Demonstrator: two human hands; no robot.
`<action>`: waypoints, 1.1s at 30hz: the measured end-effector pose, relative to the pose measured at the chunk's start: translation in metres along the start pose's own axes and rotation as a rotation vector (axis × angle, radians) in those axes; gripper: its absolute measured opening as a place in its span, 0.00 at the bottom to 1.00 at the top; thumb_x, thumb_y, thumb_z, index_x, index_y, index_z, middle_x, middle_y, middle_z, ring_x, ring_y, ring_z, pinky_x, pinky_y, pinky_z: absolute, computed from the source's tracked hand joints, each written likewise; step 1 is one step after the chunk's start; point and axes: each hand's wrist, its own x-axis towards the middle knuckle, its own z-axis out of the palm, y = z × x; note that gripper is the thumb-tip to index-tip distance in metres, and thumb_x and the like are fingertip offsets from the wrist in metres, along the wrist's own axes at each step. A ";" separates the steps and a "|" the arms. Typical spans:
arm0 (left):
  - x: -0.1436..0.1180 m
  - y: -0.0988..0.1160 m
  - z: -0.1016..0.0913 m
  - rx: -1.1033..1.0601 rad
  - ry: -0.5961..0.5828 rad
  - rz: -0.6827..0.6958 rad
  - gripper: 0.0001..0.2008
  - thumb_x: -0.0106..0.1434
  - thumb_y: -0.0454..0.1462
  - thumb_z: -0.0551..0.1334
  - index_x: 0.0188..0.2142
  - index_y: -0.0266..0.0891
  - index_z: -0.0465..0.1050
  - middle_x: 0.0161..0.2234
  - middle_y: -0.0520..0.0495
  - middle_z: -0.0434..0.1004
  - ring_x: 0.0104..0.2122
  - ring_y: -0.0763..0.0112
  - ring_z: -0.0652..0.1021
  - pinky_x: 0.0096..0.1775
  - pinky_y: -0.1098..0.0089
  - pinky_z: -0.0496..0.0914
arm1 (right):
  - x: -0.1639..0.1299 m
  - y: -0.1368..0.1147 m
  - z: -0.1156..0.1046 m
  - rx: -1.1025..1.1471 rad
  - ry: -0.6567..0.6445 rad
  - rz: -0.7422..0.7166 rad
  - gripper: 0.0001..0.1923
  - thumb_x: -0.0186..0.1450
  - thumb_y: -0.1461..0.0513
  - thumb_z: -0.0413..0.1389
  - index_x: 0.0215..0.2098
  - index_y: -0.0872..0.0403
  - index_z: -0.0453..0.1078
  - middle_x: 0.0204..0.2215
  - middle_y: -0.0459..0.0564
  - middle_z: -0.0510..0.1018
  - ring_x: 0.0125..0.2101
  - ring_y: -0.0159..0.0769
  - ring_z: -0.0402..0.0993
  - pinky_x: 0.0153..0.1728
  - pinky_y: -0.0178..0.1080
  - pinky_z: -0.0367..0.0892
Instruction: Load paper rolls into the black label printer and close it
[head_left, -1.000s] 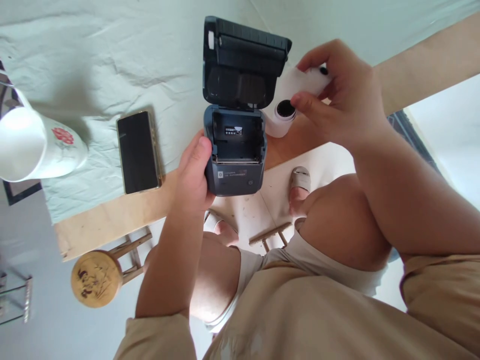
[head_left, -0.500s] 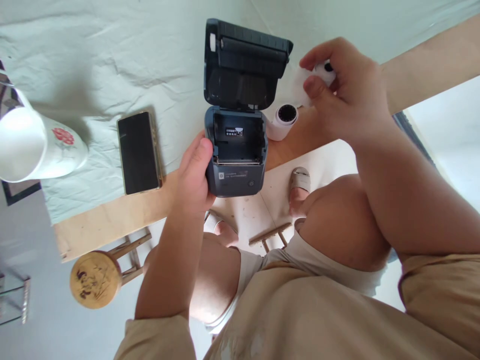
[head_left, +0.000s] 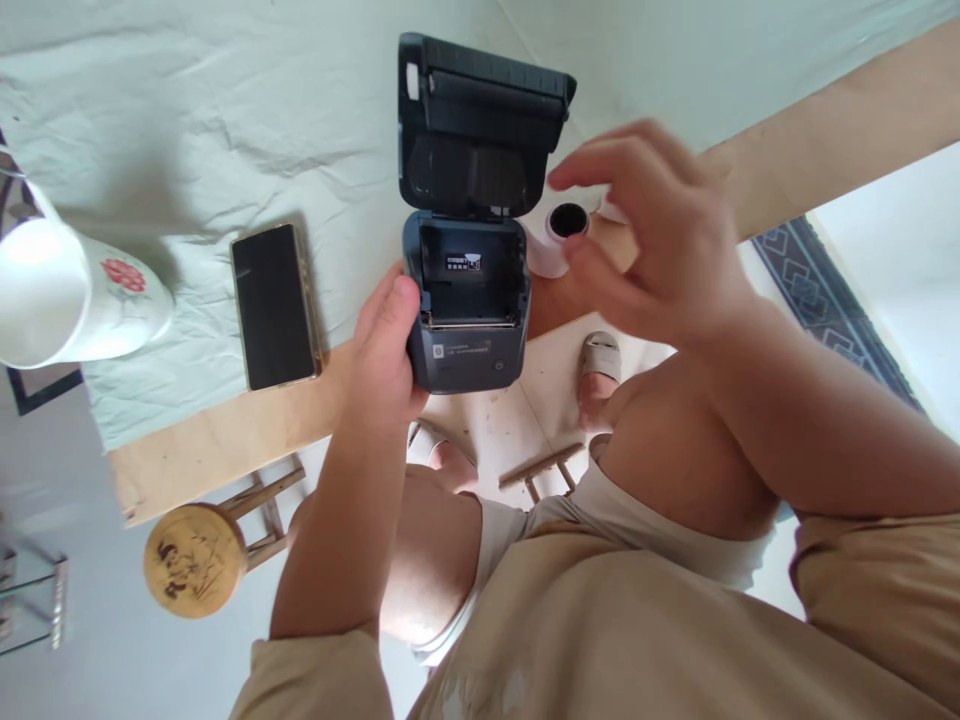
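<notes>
In the head view, the left hand [head_left: 386, 345] grips a dark printer [head_left: 469, 355] by its left side, the thumb lying along the wall and the other fingers mostly hidden beneath. The printer is over the front edge of the worktop [head_left: 225, 445], with its lid [head_left: 484, 170] swung up and away from the person. A roller [head_left: 499, 95] runs across the inside of the lid. The compartment below has no roll in it, and a small printed label [head_left: 465, 262] shows on its inner wall; a round button marks the front face.

The right hand [head_left: 667, 240] is open and slightly blurred, thumb and fingers spread with nothing between them that can be made out. Just beside the printer's right side stands a white roll [head_left: 551, 262] with a dark core [head_left: 568, 220], close to the right thumb; whether they touch cannot be told. A second white object [head_left: 613, 210] shows partly behind that hand.

To the left, a phone [head_left: 275, 305] with a dark screen lies on the pale green cloth [head_left: 285, 100], and a white mug [head_left: 112, 300] with a red flower is farther left. A round wooden stool [head_left: 195, 560] stands below on the floor
</notes>
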 end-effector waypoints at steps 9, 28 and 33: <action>0.001 0.000 0.002 -0.087 -0.015 0.016 0.19 0.67 0.50 0.58 0.42 0.38 0.77 0.43 0.48 0.82 0.41 0.66 0.81 0.49 0.65 0.76 | -0.005 0.004 0.019 0.044 -0.148 0.148 0.20 0.61 0.64 0.52 0.50 0.50 0.54 0.49 0.53 0.70 0.49 0.40 0.73 0.46 0.45 0.74; -0.003 0.003 0.002 0.011 0.042 -0.033 0.19 0.67 0.52 0.56 0.44 0.43 0.77 0.42 0.49 0.82 0.48 0.64 0.80 0.52 0.64 0.77 | 0.000 -0.003 0.016 0.077 -0.278 0.340 0.28 0.58 0.70 0.50 0.55 0.47 0.51 0.54 0.52 0.68 0.52 0.38 0.72 0.52 0.43 0.73; -0.002 0.003 0.002 -0.007 0.042 -0.057 0.20 0.66 0.52 0.58 0.46 0.42 0.76 0.44 0.47 0.81 0.50 0.62 0.80 0.51 0.64 0.77 | 0.001 -0.001 0.016 0.155 -0.227 0.376 0.25 0.58 0.68 0.53 0.51 0.47 0.53 0.51 0.50 0.70 0.50 0.39 0.73 0.54 0.45 0.72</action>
